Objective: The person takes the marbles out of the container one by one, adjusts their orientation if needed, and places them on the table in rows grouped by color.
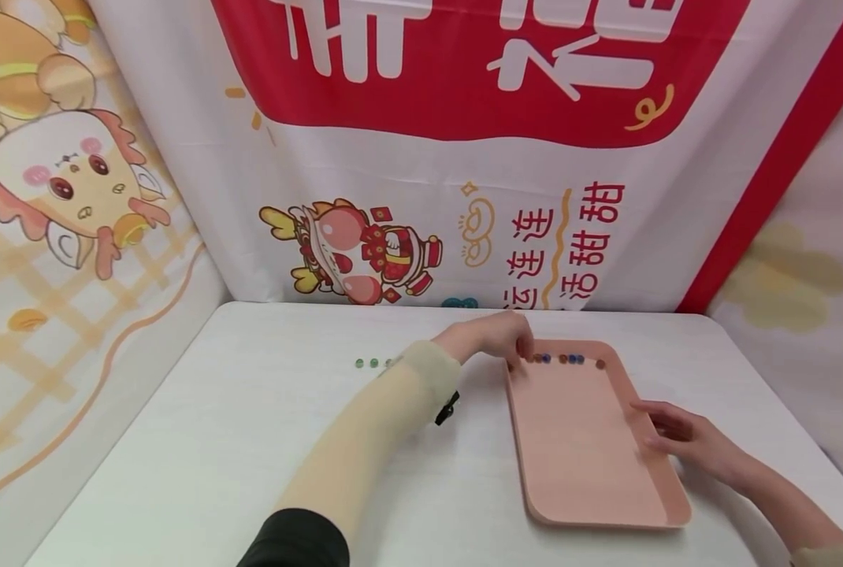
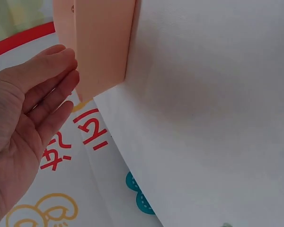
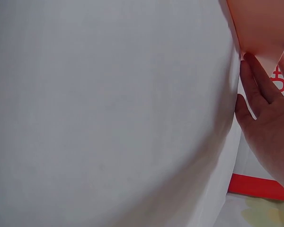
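Note:
A shallow pink tray (image 1: 577,457) lies on the white table, with several brown and blue marbles (image 1: 572,359) along its far end. My left hand (image 1: 499,335) reaches over the tray's far left corner, fingers bent down. One brown marble (image 1: 510,367) shows right at the fingertips; I cannot tell whether it is held. In the left wrist view, the left thumb and fingers (image 2: 68,78) come up to the tray wall (image 2: 104,47), their tips partly hidden. My right hand (image 1: 691,441) holds the tray's right rim, its fingers (image 3: 255,90) against the outer wall in the right wrist view.
Left of the tray, a short row of green marbles (image 1: 374,363) lies on the table (image 1: 251,441), partly behind my left sleeve (image 1: 365,433). A printed cloth (image 1: 407,173) hangs along the far table edge, with more printed cloth on both sides.

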Demonstrator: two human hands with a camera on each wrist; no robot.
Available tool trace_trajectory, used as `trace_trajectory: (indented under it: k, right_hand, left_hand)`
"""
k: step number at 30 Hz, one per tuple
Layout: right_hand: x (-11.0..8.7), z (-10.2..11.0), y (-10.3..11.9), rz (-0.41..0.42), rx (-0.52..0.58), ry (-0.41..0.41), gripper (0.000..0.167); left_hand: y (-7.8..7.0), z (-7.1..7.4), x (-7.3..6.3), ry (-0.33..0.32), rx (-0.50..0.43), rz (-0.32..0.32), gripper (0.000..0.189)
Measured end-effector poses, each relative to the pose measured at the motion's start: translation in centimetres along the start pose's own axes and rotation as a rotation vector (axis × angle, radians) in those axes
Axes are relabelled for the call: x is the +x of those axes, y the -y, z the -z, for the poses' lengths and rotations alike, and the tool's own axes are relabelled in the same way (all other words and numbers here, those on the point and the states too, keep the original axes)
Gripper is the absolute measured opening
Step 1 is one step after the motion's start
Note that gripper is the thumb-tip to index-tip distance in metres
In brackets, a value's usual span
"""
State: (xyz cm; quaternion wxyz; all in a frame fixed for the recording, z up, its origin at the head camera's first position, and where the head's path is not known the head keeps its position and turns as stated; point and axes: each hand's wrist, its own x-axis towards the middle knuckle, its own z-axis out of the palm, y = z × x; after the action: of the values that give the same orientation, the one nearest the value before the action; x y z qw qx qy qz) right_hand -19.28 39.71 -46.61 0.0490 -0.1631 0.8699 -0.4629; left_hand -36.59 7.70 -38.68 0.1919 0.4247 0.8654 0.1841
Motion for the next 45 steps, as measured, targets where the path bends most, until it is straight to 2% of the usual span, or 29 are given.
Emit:
trace_trajectory:
  k: [5,9,16,23,33,35,40,45]
  right_hand:
    - [0.0,-0.2,0.0,0.026,0.001,-0.004,0.05]
    - [0.0,-0.1,0.1,0.026,0.007,-0.003,0.05]
    - [0.2,-0.3,0.3,0.037,0.032,-0.014,0.049]
    - [0.2,-0.1,0.0,0.044,0.032,-0.011,0.049]
    - [0.1,-0.1,-0.1,0.024,0.032,-0.014,0.048]
    - [0.1,-0.1,0.0,0.016,0.034,-0.013,0.049]
    - [0.1,-0.1,-0.1,0.021,0.053,-0.005,0.049]
    - [0.1,-0.1,-0.2,0.029,0.053,-0.007,0.048]
  left_hand:
    - [-0.1,-0.5,0.1,0.018,0.047,0.035,0.014]
    - [-0.4,-0.4,0.4,0.03,0.121,0.049,0.01]
    - [-1.2,-0.5,0.9,0.087,0.248,0.092,0.012]
    - [-1.6,-0.7,1.2,0.115,0.281,0.117,0.009]
    - [-1.6,-1.0,1.6,0.098,0.358,0.107,0.006]
    - [-1.5,-1.2,1.7,0.099,0.352,0.113,0.007]
    - [-1.2,-1.4,1.9,0.096,0.268,0.147,0.014]
    - [-0.9,-1.6,2.0,0.094,0.226,0.143,0.015]
